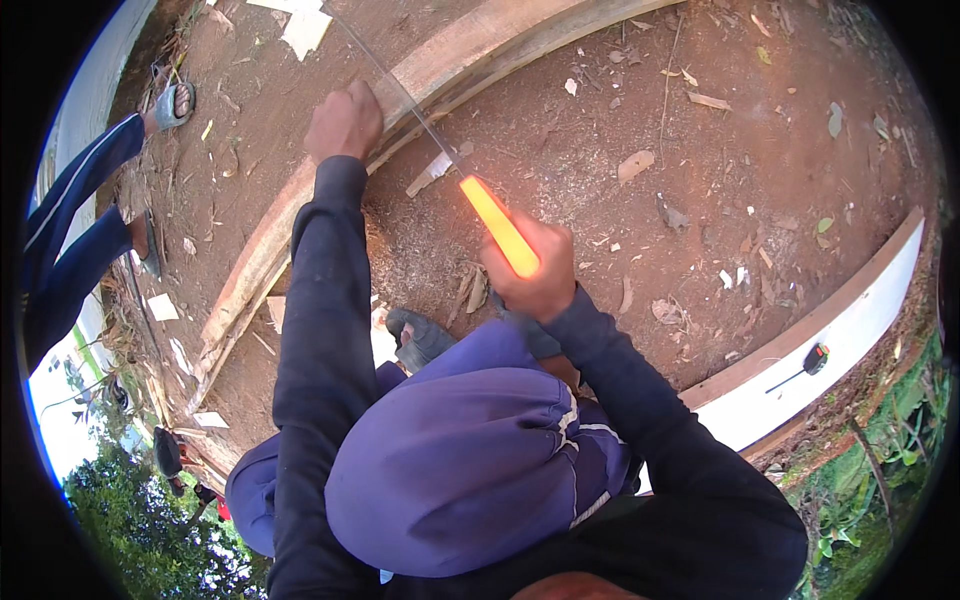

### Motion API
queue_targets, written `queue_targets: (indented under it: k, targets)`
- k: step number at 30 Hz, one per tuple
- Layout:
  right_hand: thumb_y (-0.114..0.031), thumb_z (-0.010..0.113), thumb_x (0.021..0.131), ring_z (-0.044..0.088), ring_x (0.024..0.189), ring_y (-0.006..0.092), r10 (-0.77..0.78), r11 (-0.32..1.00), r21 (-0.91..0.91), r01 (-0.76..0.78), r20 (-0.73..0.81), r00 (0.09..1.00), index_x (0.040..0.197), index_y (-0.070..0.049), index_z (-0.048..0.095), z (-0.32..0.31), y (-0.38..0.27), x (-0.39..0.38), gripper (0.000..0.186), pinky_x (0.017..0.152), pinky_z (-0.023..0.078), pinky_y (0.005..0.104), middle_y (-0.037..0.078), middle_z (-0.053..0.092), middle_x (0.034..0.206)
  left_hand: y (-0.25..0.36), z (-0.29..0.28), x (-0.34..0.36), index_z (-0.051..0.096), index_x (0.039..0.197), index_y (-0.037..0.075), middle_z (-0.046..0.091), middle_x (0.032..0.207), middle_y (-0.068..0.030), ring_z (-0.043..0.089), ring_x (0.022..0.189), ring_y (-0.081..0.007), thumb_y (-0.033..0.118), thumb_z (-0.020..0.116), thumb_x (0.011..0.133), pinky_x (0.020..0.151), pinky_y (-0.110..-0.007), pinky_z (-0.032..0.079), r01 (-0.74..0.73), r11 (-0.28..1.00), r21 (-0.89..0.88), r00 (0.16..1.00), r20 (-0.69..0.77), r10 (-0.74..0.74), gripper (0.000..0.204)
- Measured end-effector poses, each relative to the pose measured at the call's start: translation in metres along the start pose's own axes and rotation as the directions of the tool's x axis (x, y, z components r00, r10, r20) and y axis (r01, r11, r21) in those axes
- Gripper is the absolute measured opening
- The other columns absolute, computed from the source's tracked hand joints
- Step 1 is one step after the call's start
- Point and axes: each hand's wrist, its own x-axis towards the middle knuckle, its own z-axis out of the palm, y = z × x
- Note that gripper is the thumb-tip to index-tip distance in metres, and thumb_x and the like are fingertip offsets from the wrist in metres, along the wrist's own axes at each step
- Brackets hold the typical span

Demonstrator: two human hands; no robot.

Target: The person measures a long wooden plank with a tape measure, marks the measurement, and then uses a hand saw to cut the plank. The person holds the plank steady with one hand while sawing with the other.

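Note:
My left hand (343, 122) grips a long wooden beam (248, 262) that runs diagonally across the upper left over the dirt. My right hand (533, 260) is closed around the bright orange handle (495, 220) of a hand saw. Its thin dark blade (410, 100), seen nearly edge-on, crosses the beam just right of my left hand. A small pale scrap (430, 170) lies on the ground below the blade.
Another person's legs (90, 200), in dark striped trousers and sandals, are at the left. A white-faced board (860, 300) lies at the right with a tape measure (815, 357) on it. Wood scraps (637, 165) and leaves litter the dirt. Greenery borders the lower corners.

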Motion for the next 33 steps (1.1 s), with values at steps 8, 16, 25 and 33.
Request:
queue_targets:
  k: [8,16,25,33]
  targets:
    - [-0.009,0.067,0.081,0.062,0.051,0.0289,-0.094,0.995,-0.041,0.095,0.027,0.995,0.071,-0.002,0.059,0.012,0.005,0.037,0.014,0.049,0.046,0.0365,0.015,0.056,0.058,0.006,0.004,0.000,0.074,0.106,-0.003,0.070,0.113,-0.0287,0.066,0.108,-0.0479,0.039,0.036,0.096,0.095,-0.052,0.050,-0.048,0.999,0.023,0.999,-0.006,0.048,0.057]
    - [-0.003,0.069,0.076,0.066,0.052,0.0273,0.143,0.988,0.052,-0.145,0.039,0.989,0.085,0.001,0.067,-0.038,-0.012,-0.047,0.011,0.052,0.052,0.0381,0.015,0.062,0.062,-0.003,0.002,0.001,0.074,0.104,-0.003,0.070,0.112,-0.0286,0.066,0.107,-0.0480,0.038,0.037,0.096,0.096,-0.053,0.049,-0.043,0.999,-0.001,0.999,0.022,0.043,0.056]
    - [-0.004,0.064,0.082,0.059,0.050,0.0193,-0.038,0.991,-0.134,0.031,-0.054,0.998,0.070,0.001,0.055,0.041,-0.037,0.092,0.016,0.049,0.042,0.0357,0.012,0.054,0.055,0.018,-0.009,-0.014,0.074,0.094,0.002,0.072,0.102,-0.0285,0.069,0.095,-0.0481,0.034,0.041,0.097,0.089,-0.053,0.053,-0.170,0.985,-0.005,0.984,-0.048,0.170,0.046]
    - [0.004,0.062,0.083,0.077,0.083,0.0242,0.193,0.968,-0.189,-0.163,0.156,0.969,0.105,0.009,0.070,-0.079,-0.061,-0.073,0.024,0.076,0.060,0.0330,0.019,0.075,0.087,0.003,-0.009,-0.012,0.072,0.093,-0.004,0.070,0.106,-0.0312,0.066,0.102,-0.0491,0.038,0.038,0.097,0.094,-0.055,0.051,0.007,0.991,-0.134,0.999,0.046,-0.001,0.055]
